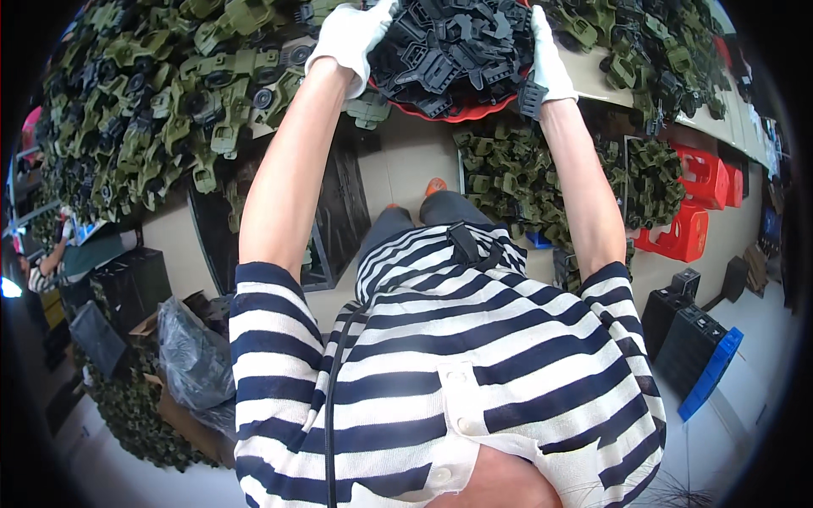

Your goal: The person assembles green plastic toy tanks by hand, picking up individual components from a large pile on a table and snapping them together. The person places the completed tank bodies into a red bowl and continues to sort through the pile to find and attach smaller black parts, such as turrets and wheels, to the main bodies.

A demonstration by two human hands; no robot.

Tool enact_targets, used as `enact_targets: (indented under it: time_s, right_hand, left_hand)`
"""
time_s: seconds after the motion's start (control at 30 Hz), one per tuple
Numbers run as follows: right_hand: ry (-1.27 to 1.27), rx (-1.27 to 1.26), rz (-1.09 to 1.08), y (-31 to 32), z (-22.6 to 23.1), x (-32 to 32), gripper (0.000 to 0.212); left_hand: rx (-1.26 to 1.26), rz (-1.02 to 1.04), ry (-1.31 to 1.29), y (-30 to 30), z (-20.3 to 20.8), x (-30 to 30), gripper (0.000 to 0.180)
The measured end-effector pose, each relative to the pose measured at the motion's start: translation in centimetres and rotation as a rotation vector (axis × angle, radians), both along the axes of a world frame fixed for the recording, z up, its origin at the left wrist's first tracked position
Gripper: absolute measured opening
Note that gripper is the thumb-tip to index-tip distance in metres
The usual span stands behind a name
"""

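Observation:
Both my arms reach out to a red basket (461, 113) heaped with black plastic parts (453, 51). My left hand (351, 38), in a white glove, grips the basket's left side. On the opposite side my right hand (550, 63), also gloved in white, is closed on the rim. One black part (532, 99) sticks out beside my right wrist. The basket is at the edge of a table covered with green toy vehicles (169, 85). Its far side is cut off by the top of the picture, and some fingers are hidden behind the rim.
More green toy parts (512, 178) fill a container under the table, right of my legs. Red plastic stools (682, 233) and a black case (686, 334) stand at the right. At the left are a grey plastic bag (195, 351), dark crates (127, 288) and another person (51, 262).

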State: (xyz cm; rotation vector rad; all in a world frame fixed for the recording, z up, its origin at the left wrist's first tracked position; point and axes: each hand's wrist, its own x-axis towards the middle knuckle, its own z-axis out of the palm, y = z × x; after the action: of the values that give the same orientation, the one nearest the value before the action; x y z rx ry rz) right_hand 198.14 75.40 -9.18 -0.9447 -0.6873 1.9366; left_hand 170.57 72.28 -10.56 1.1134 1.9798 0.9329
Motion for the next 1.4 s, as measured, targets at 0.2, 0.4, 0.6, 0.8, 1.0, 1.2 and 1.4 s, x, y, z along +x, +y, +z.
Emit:
enact_targets:
  time_s: [0.2, 0.4, 0.6, 0.8, 1.0, 1.2, 1.4]
  right_hand:
    - [-0.051, 0.024, -0.021, -5.6, 2.6, -5.4, 0.062]
    - [0.002, -0.094, 0.171, -12.0, 1.1, -10.2, 0.062]
    - [0.108, -0.153, 0.48, -18.9, -3.9, -15.3, 0.062]
    - [-0.069, -0.223, 0.7, -27.1, -5.0, -21.6, 0.07]
    - [-0.128, -0.234, 0.845, -33.9, -5.9, -29.7, 0.071]
    - [-0.14, -0.254, 0.897, -42.7, -6.3, -42.0, 0.073]
    - [-0.051, -0.317, 0.934, -49.8, -7.3, -54.9, 0.072]
  left_hand:
    - [0.015, 0.123, -0.111, -7.1, 2.8, -3.0, 0.067]
    - [0.018, 0.317, -0.096, -17.4, 5.1, -4.0, 0.086]
    - [-0.19, 0.539, 0.105, -29.5, 3.4, -6.9, 0.088]
    - [-0.264, 0.796, 0.062, -41.2, 0.3, -9.8, 0.102]
    - [-0.274, 0.932, 0.011, -50.4, -1.0, -15.8, 0.097]
    - [-0.193, 1.041, -0.109, -58.9, 0.8, -26.0, 0.071]
    - [-0.301, 1.021, -0.012, -65.9, 0.0, -39.5, 0.072]
